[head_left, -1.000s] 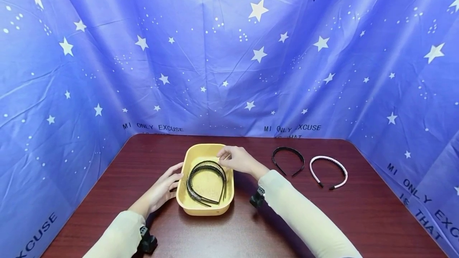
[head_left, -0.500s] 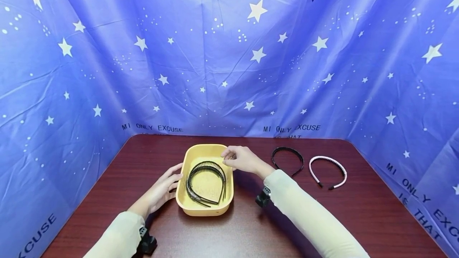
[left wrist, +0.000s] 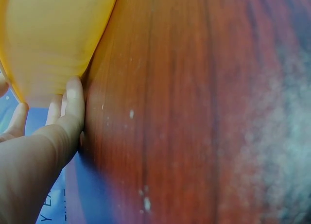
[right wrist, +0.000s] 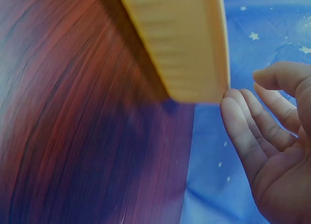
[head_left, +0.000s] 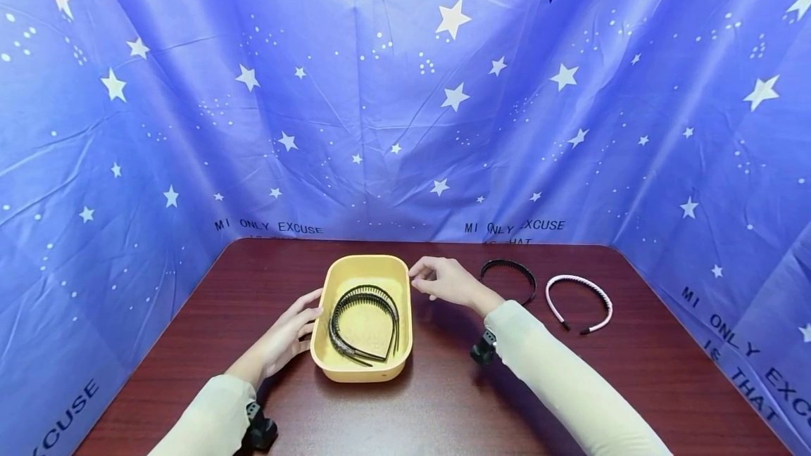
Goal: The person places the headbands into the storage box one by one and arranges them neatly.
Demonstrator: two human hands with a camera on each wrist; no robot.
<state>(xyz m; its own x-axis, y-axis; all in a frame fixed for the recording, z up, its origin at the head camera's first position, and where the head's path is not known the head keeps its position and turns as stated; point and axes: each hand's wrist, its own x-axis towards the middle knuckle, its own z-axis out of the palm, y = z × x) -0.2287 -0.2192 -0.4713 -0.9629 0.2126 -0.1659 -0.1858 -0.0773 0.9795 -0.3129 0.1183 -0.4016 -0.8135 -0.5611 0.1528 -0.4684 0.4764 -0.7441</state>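
Observation:
A yellow plastic basin stands at the middle of the table. Inside it lie black toothed headbands, overlapping one another, one with a glittery band. My left hand rests against the basin's left side, fingers extended; in the left wrist view its fingertips touch the yellow wall. Just beyond the right rim is my right hand, its fingers relaxed and slightly bent, holding nothing. The right wrist view shows that hand with its palm bare and the fingertips right by the basin's corner.
Right of the right hand lie a black headband, partly hidden by the wrist, and a pink-and-black headband. The dark red wooden table meets a blue star-printed cloth behind and at both sides.
My right hand has moved right, from over the basin's inside to outside its right rim. The left hand, the basin and the headbands have stayed put.

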